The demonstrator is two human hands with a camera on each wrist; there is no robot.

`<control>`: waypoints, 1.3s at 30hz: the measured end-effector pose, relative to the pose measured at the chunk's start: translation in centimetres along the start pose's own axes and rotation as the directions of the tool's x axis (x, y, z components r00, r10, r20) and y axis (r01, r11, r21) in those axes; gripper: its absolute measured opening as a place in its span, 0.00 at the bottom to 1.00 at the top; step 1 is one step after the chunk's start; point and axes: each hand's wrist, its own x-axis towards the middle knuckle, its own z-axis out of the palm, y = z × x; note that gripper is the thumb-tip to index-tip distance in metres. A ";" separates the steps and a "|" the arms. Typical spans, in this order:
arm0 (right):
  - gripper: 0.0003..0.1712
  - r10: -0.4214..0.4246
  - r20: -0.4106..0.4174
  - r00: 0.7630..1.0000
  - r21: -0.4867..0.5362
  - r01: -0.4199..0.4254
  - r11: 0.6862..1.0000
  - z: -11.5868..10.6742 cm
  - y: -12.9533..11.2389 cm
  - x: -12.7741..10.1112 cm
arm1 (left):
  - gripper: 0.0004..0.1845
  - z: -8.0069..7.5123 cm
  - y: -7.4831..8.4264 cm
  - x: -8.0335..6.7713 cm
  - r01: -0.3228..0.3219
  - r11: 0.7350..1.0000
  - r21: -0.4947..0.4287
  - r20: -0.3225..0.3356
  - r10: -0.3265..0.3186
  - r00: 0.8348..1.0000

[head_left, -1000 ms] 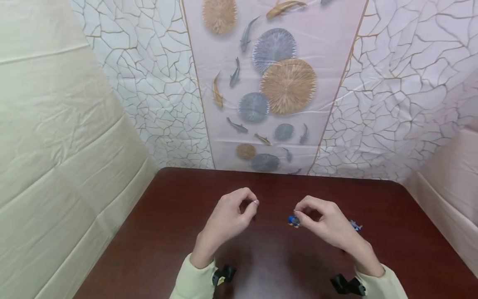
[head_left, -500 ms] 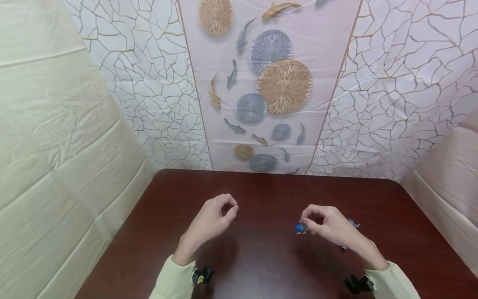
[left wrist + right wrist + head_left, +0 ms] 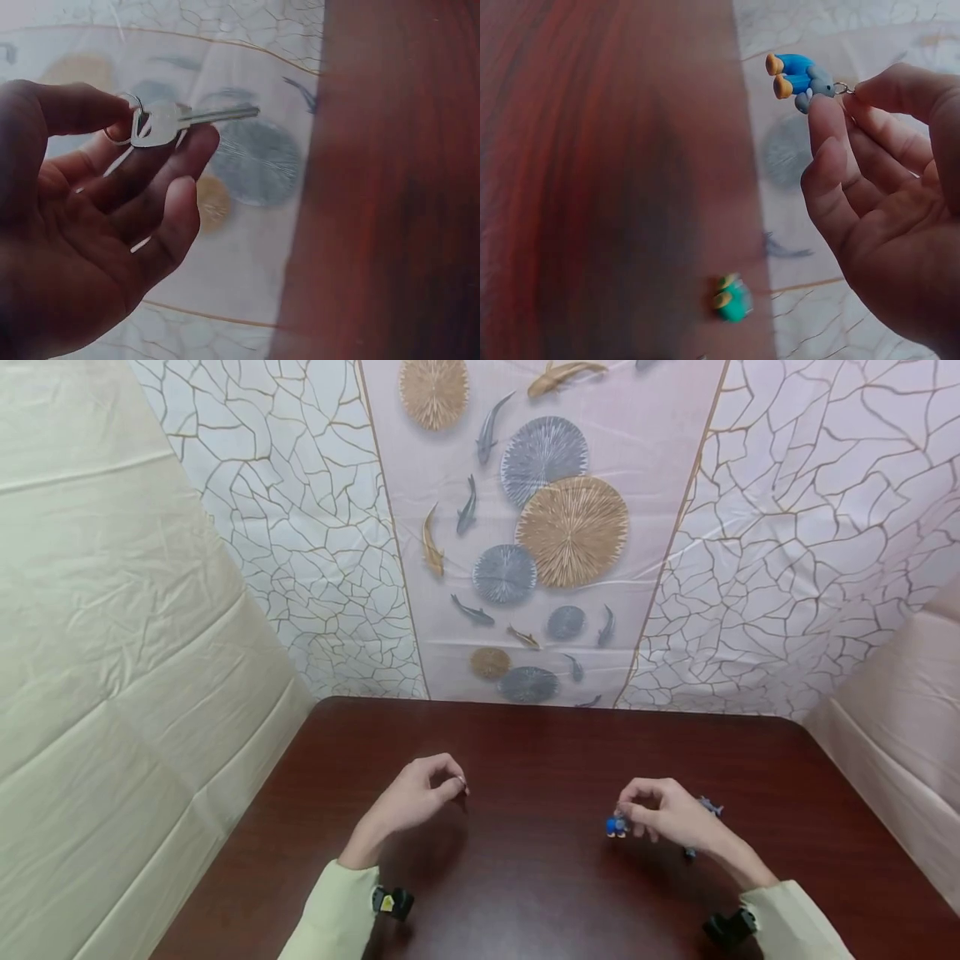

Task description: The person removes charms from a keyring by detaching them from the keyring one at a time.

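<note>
My left hand (image 3: 420, 789) is over the left part of the table, pinching a key ring with a silver key (image 3: 159, 127) on it. In the left wrist view the key points away from the fingertips. Over the right part of the table, my right hand (image 3: 671, 814) pinches the small metal loop (image 3: 843, 88) of a figurine charm (image 3: 617, 827). The charm has a grey head and blue body with yellow-orange feet; it dangles below the fingers. The two hands are well apart.
A small grey-blue item (image 3: 709, 806) lies on the dark red-brown table (image 3: 540, 893) behind my right hand. Another small item (image 3: 690, 852) is beneath the right wrist. A blurred green figurine (image 3: 733, 301) shows in the right wrist view. Patterned cloth (image 3: 525, 568) hangs behind the table.
My left hand has moved left with the key, and my right hand slightly right and lower with the charm. The gap between them has widened. Both grips are kept.
</note>
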 end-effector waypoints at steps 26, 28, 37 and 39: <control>0.07 0.137 0.074 0.988 -0.107 -0.129 0.986 0.5 4.4 0.1 | 0.06 3.3 -5.2 4.3 0.079 0.976 0.203 0.145 -0.110 0.983; 0.06 0.149 0.061 0.987 -0.122 -0.140 0.983 0.4 4.4 0.1 | 0.06 3.5 -5.4 4.3 0.094 0.971 0.219 0.136 -0.125 0.983; 0.05 0.139 -0.010 0.990 -0.170 -0.139 0.976 -0.5 4.1 -0.1 | 0.04 3.8 -6.6 3.9 0.187 0.947 0.261 0.123 -0.225 0.967; 0.05 0.132 -0.020 0.991 -0.177 -0.133 0.975 -0.8 4.0 -0.1 | 0.03 3.7 -6.8 3.9 0.190 0.952 0.242 0.124 -0.225 0.967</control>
